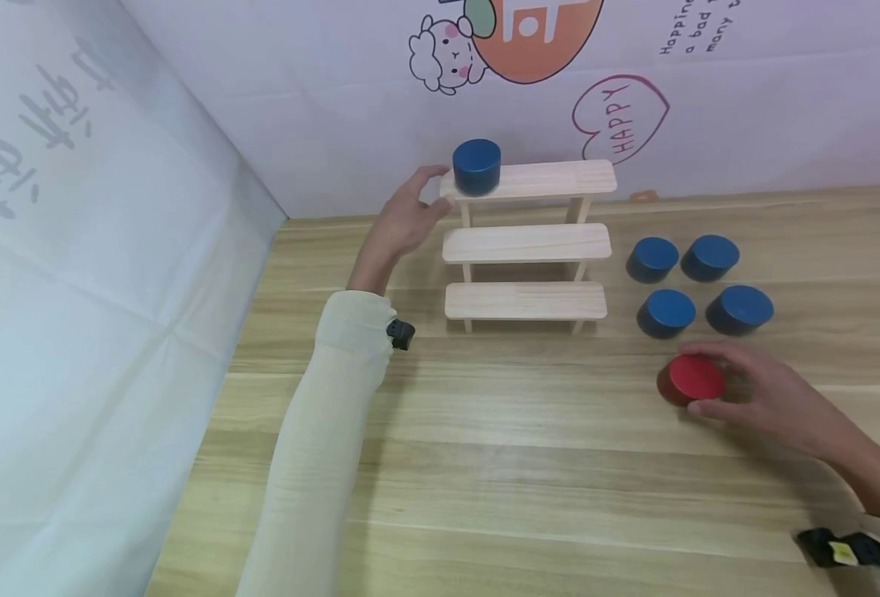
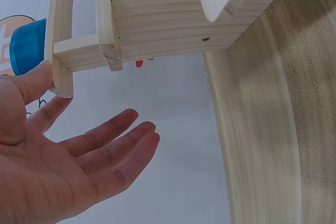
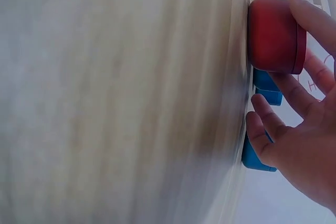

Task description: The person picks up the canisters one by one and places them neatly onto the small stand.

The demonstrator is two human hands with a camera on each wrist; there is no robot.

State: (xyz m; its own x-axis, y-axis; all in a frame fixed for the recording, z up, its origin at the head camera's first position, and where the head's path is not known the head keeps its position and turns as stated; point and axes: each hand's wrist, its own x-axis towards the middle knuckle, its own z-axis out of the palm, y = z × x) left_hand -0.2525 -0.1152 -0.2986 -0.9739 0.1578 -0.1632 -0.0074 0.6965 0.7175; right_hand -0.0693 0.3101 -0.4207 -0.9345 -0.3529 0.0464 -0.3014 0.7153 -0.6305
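A small three-step wooden display stand (image 1: 527, 243) stands by the back wall, a round blue tin (image 1: 477, 167) on the left end of its top step. My left hand (image 1: 404, 217) pinches that end of the top step between thumb and forefinger. In the left wrist view, the other fingers (image 2: 115, 156) spread loosely below the board, beside the blue tin (image 2: 28, 47). On the table at right, my right hand (image 1: 771, 398) holds a round red tin (image 1: 693, 380) by its sides. The right wrist view shows the thumb (image 3: 315, 19) against the lid edge of the red tin (image 3: 275, 35).
Several more blue tins (image 1: 740, 310) stand grouped on the wooden table (image 1: 529, 464), just behind the red one and right of the stand. A white cloth with printed drawings (image 1: 320, 108) hangs behind, and another white cloth (image 1: 96, 332) borders the table's left side.
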